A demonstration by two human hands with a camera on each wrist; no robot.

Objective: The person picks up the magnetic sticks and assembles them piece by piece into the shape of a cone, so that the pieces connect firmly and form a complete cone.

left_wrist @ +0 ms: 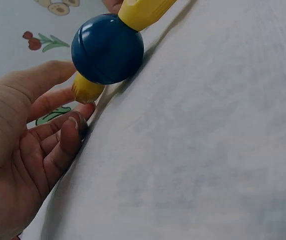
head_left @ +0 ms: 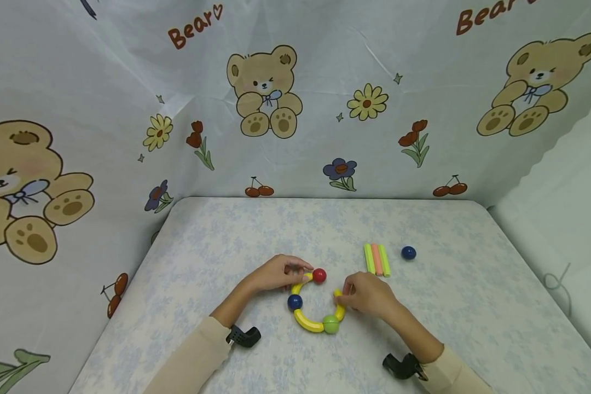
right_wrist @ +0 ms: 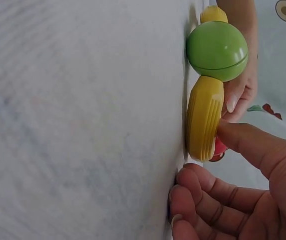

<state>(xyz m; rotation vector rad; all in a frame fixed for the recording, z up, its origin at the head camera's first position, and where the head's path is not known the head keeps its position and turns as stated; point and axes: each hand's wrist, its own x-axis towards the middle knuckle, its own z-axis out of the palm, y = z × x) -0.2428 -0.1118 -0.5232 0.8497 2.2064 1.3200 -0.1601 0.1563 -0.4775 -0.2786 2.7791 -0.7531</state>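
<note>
On the table lies an open ring of curved yellow rods and balls. My left hand [head_left: 282, 272] pinches the upper left yellow rod [head_left: 297, 285], which runs from a red ball [head_left: 319, 275] to a blue ball [head_left: 295, 302]. A second curved rod [head_left: 308, 322] links the blue ball to a green ball [head_left: 331, 324]. At the ring's right side my right hand [head_left: 369, 294] pinches the yellow rod [right_wrist: 203, 120] joined to the green ball, its thumb against the rod's side. A gap separates that rod's upper end from the red ball.
Behind the right hand lie two yellow-green sticks [head_left: 370, 258] with an orange-pink stick [head_left: 377, 259] between them. A separate dark blue ball [head_left: 409, 253] sits to their right. A bear-print cloth [head_left: 305, 164] hangs behind the table.
</note>
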